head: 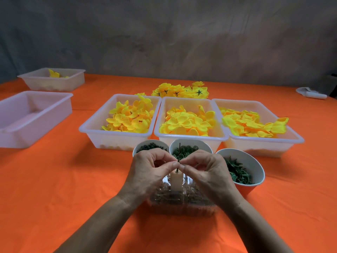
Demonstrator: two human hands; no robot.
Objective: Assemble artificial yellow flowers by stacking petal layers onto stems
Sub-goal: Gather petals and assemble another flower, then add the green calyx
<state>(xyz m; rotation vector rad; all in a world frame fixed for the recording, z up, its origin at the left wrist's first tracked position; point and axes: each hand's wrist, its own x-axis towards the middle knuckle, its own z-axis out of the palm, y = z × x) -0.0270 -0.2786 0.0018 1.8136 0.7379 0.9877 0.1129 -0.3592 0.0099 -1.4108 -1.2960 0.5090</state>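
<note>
While both hands meet over the clear plastic box [182, 201] nearest the person, the left hand [147, 172] and right hand [207, 172] pinch with thumb and forefinger at a thin dark stem [179, 152] standing upright from a pale holder [176, 181] in that box — whether a small part sits between the fingertips cannot be told. Just beyond the box stand three cups of green parts [189, 150]; behind them lie three white trays of yellow petals [189, 123], and farther still — a heap of finished flowers [180, 91].
</note>
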